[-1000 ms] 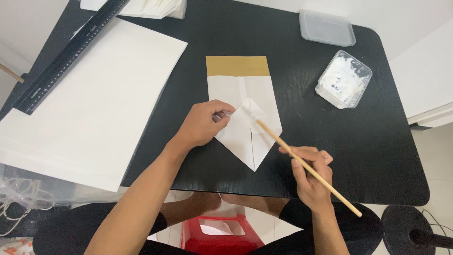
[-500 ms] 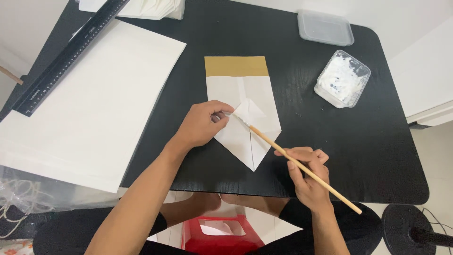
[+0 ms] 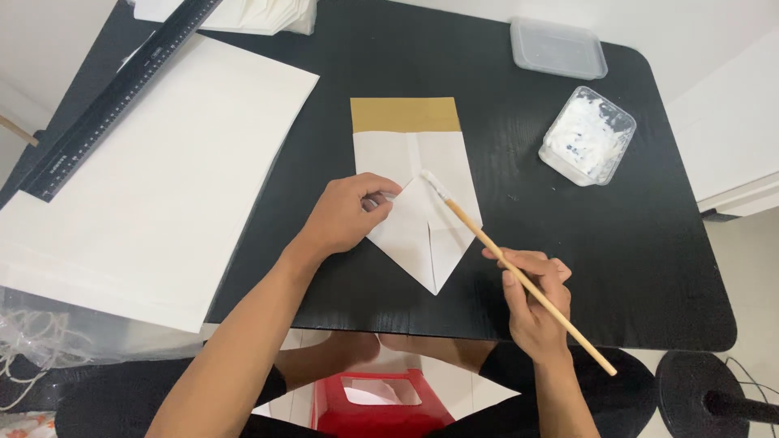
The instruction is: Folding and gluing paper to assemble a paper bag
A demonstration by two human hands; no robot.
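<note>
A folded white paper piece (image 3: 422,227) with a gold-brown band at its far end lies on the black table (image 3: 568,268), its near end folded to a point. My left hand (image 3: 345,215) presses down on the paper's left fold, fingers bent. My right hand (image 3: 535,304) grips a long wooden-handled brush (image 3: 511,268); its white tip rests on the paper's upper fold, just right of my left fingers.
A clear tub of white paste (image 3: 588,134) stands to the right, with its lid (image 3: 558,49) behind it. Large white sheets (image 3: 154,178) and a black ruler (image 3: 114,97) cover the left side. A red stool (image 3: 377,401) shows below the table edge.
The brush tip has slid up and leftward along the paper's fold toward my left fingers. My left hand has stayed pressing on the paper.
</note>
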